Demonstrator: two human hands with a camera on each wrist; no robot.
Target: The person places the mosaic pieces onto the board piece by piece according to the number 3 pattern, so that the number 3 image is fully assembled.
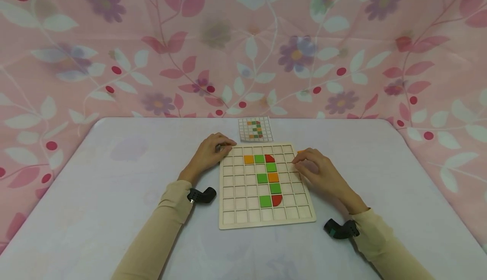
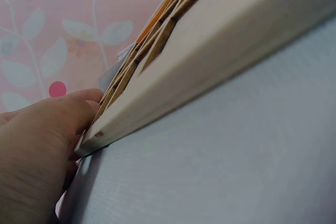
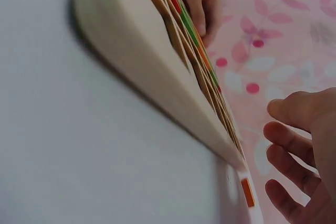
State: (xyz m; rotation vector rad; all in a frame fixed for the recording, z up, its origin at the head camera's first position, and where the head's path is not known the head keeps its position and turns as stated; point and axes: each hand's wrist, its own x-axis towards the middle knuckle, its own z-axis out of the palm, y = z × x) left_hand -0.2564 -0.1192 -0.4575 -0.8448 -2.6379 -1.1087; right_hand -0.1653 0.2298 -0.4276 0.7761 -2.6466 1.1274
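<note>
A wooden grid board [image 1: 243,216] lies on the table with orange, green and red tiles in some of its cells. My left hand [image 1: 213,151] grips the board's far left corner; in the left wrist view the fingers [image 2: 84,100] bend around that corner. Over the board's right edge hovers my right hand [image 1: 321,172], its fingers loosely bent and apart, with nothing between them. An orange tile [image 3: 248,192] lies on the table just past the far right corner, close to the right fingertips and mostly covered by that hand in the head view.
Behind the board lies a printed card [image 1: 245,134] showing a grid with a coloured pattern. A white cloth covers the table [image 1: 114,178]. A pink floral curtain [image 1: 243,47] hangs along the table's far edge.
</note>
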